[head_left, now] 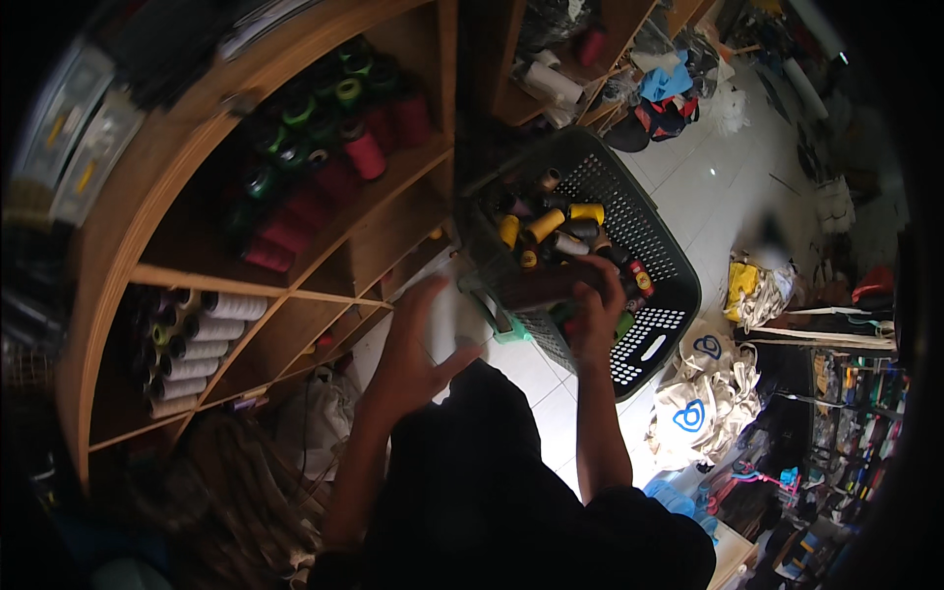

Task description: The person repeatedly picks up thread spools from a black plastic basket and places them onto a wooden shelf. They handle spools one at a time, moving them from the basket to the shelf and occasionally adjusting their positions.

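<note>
My right hand (pixel 598 310) is closed around a dark brown thread spool (pixel 539 286), held over the near part of a dark plastic basket (pixel 629 187). Inside the basket lies a heap of thread spools, among them a yellow spool (pixel 544 225), a white spool (pixel 568 244) and a red spool (pixel 640 278). My left hand (pixel 413 344) hangs in the air left of the basket, thumb and fingers apart, with nothing in it. It is nearest to the wooden shelf (pixel 369 231).
Upper shelf compartments hold dark red spools (pixel 313 202) and green ones; a lower one holds white spools (pixel 204 344). Cream cloth bags (pixel 703 403) lie on the tiled floor (pixel 678 182) right of the basket. A crowded rack (pixel 846 423) stands at the far right.
</note>
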Tool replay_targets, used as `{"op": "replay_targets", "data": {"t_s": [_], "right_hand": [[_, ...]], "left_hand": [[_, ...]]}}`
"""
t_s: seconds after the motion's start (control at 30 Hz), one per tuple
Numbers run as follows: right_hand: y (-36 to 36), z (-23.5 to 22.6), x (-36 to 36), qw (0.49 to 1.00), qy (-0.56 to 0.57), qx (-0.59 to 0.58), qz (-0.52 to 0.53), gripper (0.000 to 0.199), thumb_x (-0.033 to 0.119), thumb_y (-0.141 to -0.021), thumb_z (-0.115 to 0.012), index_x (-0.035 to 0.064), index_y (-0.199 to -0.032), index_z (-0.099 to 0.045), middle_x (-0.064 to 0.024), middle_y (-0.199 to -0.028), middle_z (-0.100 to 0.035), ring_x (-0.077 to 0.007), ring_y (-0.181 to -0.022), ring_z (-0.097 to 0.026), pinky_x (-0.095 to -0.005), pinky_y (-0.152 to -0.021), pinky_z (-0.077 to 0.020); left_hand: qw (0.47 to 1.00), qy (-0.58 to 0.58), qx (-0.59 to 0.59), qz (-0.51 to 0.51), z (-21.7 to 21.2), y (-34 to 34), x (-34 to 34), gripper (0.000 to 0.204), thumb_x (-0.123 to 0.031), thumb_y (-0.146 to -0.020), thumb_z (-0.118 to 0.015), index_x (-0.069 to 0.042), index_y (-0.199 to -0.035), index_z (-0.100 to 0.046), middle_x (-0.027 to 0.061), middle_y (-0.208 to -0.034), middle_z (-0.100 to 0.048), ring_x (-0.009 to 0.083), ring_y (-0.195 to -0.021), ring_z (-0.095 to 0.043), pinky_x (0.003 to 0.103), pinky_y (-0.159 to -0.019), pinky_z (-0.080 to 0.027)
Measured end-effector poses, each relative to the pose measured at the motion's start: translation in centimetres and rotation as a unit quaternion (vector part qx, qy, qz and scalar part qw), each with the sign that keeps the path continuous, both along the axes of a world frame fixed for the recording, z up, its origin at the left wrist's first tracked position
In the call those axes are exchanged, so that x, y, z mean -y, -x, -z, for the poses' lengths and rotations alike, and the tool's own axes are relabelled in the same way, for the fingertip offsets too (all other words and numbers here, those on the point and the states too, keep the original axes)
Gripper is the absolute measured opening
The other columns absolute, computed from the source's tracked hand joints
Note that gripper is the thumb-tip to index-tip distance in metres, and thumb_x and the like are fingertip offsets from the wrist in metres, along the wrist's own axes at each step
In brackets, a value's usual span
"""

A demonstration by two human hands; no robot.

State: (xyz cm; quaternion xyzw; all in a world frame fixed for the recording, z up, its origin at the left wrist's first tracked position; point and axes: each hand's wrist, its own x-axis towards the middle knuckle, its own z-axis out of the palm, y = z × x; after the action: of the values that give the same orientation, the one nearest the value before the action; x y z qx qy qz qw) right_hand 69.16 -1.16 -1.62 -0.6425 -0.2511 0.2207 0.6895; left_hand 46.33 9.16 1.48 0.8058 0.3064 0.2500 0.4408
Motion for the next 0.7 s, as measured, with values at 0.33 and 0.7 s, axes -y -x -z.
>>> {"op": "replay_targets", "data": {"t_s": [0.33, 0.7], "right_hand": [[9.2, -4.1, -6.3, 0.902, -0.178, -0.289, -0.267, 0.052, 0.022, -0.081, -0.069, 0.0022, -0.125, -0.05, -0.0087, -0.113, -0.058, -0.0176, -0.102, -0.057, -0.0322, -0.091, -0.0445], [22.8, -6.7, -7.6, 0.711, 0.033, -0.198, -0.674, 0.032, 0.032, -0.096, -0.06, 0.0003, -0.098, -0.059, 0.0036, -0.066, -0.045, -0.0056, -0.056, -0.035, -0.0239, -0.052, -0.0272]], "left_hand": [[0.935, 0.263, 0.236, -0.016, -5.3, 4.9, -2.0, 0.057, -0.01, -0.083, -0.074, -0.001, -0.133, -0.047, 0.0108, -0.121, -0.058, 0.0177, -0.112, -0.056, 0.033, -0.096, -0.045], [0.869, 0.09, 0.388, -0.293, -5.9, 18.3, 1.3, 0.05, 0.001, -0.077, -0.078, -0.002, -0.12, -0.051, 0.0096, -0.116, -0.059, 0.0153, -0.108, -0.057, 0.032, -0.096, -0.045]]}}
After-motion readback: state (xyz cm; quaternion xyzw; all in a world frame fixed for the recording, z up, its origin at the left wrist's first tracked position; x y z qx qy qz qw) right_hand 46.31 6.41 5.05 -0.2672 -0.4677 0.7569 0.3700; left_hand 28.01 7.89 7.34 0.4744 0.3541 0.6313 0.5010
